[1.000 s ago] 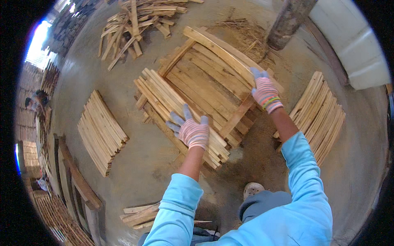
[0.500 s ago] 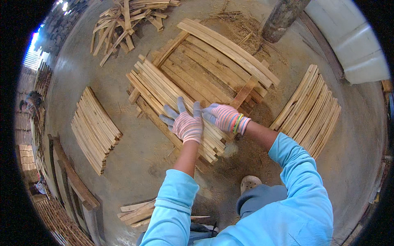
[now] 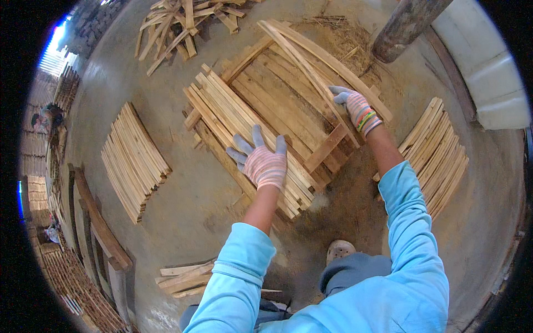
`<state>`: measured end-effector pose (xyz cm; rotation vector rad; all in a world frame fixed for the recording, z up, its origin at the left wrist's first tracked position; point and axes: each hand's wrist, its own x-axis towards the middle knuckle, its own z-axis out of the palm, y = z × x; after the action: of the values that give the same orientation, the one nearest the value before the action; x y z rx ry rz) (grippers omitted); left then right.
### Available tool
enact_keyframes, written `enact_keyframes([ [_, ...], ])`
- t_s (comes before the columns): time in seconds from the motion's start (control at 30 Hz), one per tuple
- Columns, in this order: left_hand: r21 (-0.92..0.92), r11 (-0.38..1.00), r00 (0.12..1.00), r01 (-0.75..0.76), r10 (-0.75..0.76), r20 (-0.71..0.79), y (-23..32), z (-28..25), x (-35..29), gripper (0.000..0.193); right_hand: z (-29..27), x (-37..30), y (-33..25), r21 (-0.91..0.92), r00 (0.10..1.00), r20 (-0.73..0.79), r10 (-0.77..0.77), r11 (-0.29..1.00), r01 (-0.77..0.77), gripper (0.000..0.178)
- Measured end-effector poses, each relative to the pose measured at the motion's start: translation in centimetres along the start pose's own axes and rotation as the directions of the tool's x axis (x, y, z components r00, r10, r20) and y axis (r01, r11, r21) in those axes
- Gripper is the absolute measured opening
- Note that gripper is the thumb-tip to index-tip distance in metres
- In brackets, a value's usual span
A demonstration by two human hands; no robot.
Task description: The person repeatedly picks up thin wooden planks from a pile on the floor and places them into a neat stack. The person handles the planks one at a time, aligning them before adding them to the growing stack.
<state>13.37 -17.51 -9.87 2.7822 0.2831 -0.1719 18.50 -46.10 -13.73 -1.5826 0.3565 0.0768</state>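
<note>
My left hand point(image 3: 265, 162), in a striped glove with grey fingers, lies with fingers spread on a row of pale wooden slats point(image 3: 230, 114). The row rests along the near left side of a low wooden frame point(image 3: 244, 60) with a boarded middle. To the right, my right hand point(image 3: 358, 108), gloved alike with a yellow-green band at the wrist, is closed around one long wooden slat point(image 3: 311, 72). That slat slants across the frame, apart from another long slat point(image 3: 338, 66) along the far side. Its near end lies close to the frame's short crosspiece point(image 3: 326, 147).
Stacked slats lie on the floor at left point(image 3: 133, 164) and right point(image 3: 433, 155). Loose offcuts point(image 3: 172, 28) are heaped at the far left, with more wood pieces point(image 3: 186, 277) near my feet. A round post point(image 3: 408, 28) stands at far right. Another person point(image 3: 47, 117) is at the left edge.
My right hand has moved from beside my left hand to the far slats and taken one, swinging it away from its neighbour. My left hand stays on the row.
</note>
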Motion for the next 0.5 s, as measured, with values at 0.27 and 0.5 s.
enact_keyframes([
  [0.27, -0.006, 1.000, 1.000, -0.007, 0.007, 0.017, -0.1, 0.0, -0.2, 0.080, 1.9, -0.5, 1.6, -0.340, 0.993, -0.053, -0.109, 0.937, 0.085, 0.062],
  [0.5, 0.027, 0.999, 1.000, -0.016, 0.017, -0.021, -0.2, 0.1, 0.0, 0.081, 3.8, -1.3, -0.1, -0.750, 0.984, -0.055, -0.170, 0.657, 0.071, 0.071],
])
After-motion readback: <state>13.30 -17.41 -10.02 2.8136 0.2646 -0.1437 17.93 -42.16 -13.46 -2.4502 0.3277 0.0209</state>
